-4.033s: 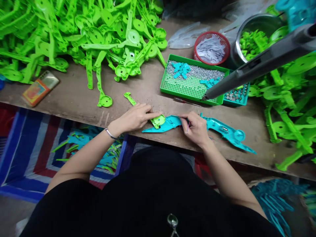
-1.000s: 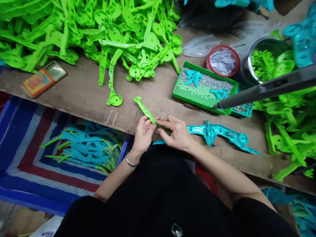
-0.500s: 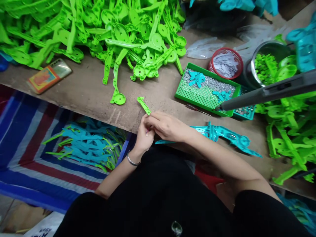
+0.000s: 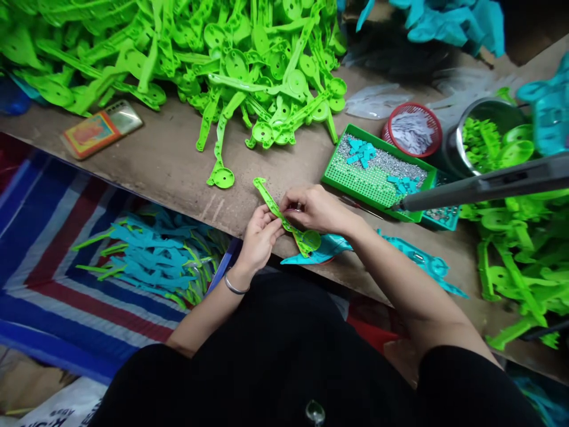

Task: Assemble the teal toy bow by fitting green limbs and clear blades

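Note:
My left hand [image 4: 260, 237] grips a long green plastic part [image 4: 269, 198] near its middle. The part lies tilted above the bench edge, its round dished end [image 4: 311, 239] toward my body. Against the part's right side, my right hand [image 4: 317, 209] is closed with curled fingers; a small dark reddish bit shows at the fingertips, too little to name. Beneath my right wrist and forearm lie turquoise plastic parts [image 4: 411, 252], partly covered by the arm. Another green part with a round end [image 4: 221, 177] rests on the bench beyond my hands.
Green parts [image 4: 231, 65] are heaped at the back and right. A green basket [image 4: 329, 172] holds small screws and turquoise pieces, beside a red basket [image 4: 391, 130] and metal bowl [image 4: 460, 136]. A grey tool [image 4: 484, 181] juts in. A phone [image 4: 101, 129] lies left; a lined bin [image 4: 106, 302] stands below.
The green part has come out from under my hands, now showing its full length and round end. My right hand has moved right and up, apart from my left hand.

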A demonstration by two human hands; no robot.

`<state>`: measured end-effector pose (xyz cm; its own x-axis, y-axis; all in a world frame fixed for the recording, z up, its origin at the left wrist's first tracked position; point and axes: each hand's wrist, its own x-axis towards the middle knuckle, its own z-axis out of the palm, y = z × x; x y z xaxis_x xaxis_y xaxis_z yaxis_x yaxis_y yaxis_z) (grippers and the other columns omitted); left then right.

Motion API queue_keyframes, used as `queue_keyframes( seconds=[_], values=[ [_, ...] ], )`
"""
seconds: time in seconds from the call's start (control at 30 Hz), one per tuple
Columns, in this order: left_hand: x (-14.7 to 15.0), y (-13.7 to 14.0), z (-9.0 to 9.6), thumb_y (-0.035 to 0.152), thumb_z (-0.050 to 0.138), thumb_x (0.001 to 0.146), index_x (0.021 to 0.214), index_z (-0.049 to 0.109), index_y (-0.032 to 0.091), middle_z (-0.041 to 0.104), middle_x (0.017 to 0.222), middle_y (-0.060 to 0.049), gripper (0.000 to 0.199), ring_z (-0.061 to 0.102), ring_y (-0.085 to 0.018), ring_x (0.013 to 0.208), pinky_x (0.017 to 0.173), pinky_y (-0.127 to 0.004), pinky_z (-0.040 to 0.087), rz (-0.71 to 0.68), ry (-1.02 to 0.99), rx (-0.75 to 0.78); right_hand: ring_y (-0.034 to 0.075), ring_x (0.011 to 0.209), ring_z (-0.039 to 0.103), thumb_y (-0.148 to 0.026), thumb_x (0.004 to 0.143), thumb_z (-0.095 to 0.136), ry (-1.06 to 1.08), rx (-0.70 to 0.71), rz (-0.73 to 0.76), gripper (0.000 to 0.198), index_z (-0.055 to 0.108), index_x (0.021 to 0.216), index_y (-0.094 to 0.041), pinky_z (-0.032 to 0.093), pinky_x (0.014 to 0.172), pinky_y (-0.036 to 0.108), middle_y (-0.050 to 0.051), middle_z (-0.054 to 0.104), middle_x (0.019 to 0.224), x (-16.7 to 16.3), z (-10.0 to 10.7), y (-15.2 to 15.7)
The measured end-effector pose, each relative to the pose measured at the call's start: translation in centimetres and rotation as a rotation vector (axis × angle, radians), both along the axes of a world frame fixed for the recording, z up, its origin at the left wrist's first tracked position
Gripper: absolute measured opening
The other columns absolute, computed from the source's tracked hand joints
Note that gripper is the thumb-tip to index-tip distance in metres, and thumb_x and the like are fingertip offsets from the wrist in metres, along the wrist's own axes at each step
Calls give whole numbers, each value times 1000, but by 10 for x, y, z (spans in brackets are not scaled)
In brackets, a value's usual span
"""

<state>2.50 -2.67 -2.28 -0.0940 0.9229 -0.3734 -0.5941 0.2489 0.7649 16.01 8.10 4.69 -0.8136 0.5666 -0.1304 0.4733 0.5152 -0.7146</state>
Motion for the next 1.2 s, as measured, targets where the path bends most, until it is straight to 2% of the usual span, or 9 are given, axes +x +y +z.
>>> queue_keyframes(
  seconds=[0.1, 0.2, 0.33, 0.47, 0.6, 0.7, 0.87, 0.97, 1.2],
  values=[
    [-1, 1, -1, 24, 73, 75, 108, 51, 24, 67, 101, 0, 39, 66, -12, 93, 84, -27, 55, -37, 10, 12, 14, 80, 57, -17, 88, 63, 38, 1, 32, 11, 74, 89, -15, 39, 75, 26, 4, 63, 85, -6, -8, 2],
    [0, 3, -2, 23, 73, 73, 102, 49, 23, 68, 102, 0, 37, 66, -12, 91, 79, -26, 55, -10, 7, 10, 14, 79, 56, -19, 89, 63, 59, -17, 44, 14, 76, 91, -17, 39, 75, 26, 3, 60, 83, -9, -14, 3],
    [3, 7, -1, 22, 72, 72, 92, 45, 22, 66, 89, 4, 34, 66, -10, 80, 72, -24, 56, 33, 13, -16, 13, 79, 56, -25, 92, 61, 97, -72, 48, 18, 77, 93, -18, 41, 75, 26, 2, 61, 82, -10, -16, 3],
    [6, 9, 0, 24, 74, 73, 91, 44, 21, 67, 84, 4, 35, 68, -11, 76, 70, -25, 57, 50, 24, -31, 13, 79, 58, -33, 93, 59, 180, -135, -1, 23, 75, 91, -16, 43, 73, 25, 3, 63, 83, -7, -13, 5],
    [7, 8, 0, 30, 76, 75, 96, 45, 22, 69, 84, 3, 38, 71, -14, 78, 75, -31, 59, 27, -1, -27, 13, 76, 59, -27, 87, 62, 190, -63, -79, 16, 73, 86, -15, 44, 73, 25, 4, 66, 83, -5, -9, 12],
    [8, 8, -1, 31, 76, 75, 98, 44, 23, 69, 84, 3, 40, 72, -15, 78, 77, -34, 59, 23, -12, -22, 13, 78, 61, -22, 86, 61, 161, -27, -50, 14, 73, 88, -16, 45, 76, 26, 4, 68, 84, -7, -6, 15],
    [8, 9, -1, 26, 76, 73, 94, 43, 21, 68, 79, 5, 39, 69, -11, 73, 72, -27, 57, 73, -5, -32, 13, 77, 62, -13, 83, 58, 171, 14, 40, 16, 72, 89, -16, 45, 74, 25, 4, 70, 86, -21, -6, 13],
    [9, 9, -1, 27, 77, 72, 93, 44, 21, 68, 78, 5, 40, 68, -11, 72, 69, -25, 56, 90, -12, -35, 12, 75, 60, -9, 80, 56, 178, 53, 18, 16, 71, 84, -15, 43, 72, 24, 3, 69, 83, -28, -9, 12],
    [10, 7, -1, 25, 77, 72, 90, 44, 21, 67, 75, 5, 38, 65, -10, 68, 66, -22, 52, 106, -33, 0, 10, 66, 56, -7, 72, 54, 165, -69, -149, 23, 68, 90, -13, 42, 67, 23, 0, 64, 74, -36, -16, 6]
  ],
)
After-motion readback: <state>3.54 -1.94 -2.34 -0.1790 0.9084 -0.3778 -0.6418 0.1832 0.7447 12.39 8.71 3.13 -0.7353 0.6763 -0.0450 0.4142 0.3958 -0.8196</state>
